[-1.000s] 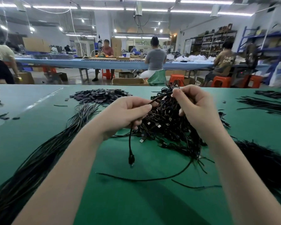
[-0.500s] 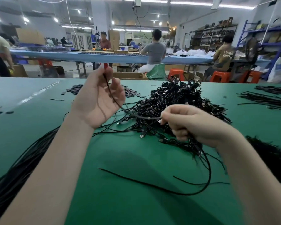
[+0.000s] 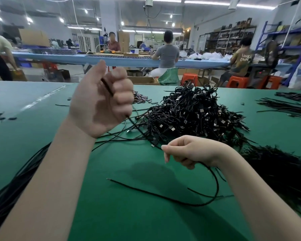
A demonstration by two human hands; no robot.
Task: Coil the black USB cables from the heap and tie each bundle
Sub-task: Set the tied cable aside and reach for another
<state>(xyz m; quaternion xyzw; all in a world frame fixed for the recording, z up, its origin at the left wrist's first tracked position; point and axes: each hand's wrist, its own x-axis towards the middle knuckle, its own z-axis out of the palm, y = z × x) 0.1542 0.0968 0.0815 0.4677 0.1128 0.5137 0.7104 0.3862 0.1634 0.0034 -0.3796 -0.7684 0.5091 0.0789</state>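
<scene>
Hands (image 3: pixel 101 103) (image 3: pixel 189 152) both grip one black cable (image 3: pixel 163 197); distant shirt (image 3: pixel 243 58) reads "UNKNOWN".

strip-lit workshop, blue bench (image 3: pixel 129 60), orange stools (image 3: pixel 236 81).

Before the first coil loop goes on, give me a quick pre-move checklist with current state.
1. Left hand has the cable: ok, fingers curled round it, raised above the table.
2. Right hand has the same cable lower down: ok, grip closed on it in front of the heap.
3. Free tail clear to run: ok, it curves from the right hand and lies loose on the green table, cut end bare.
4. Cable clear of the heap: cannot tell, the stretch between the hands passes the heap's near edge among other strands.
5. Tie ready to hand: cannot tell, no tie can be made out.
</scene>
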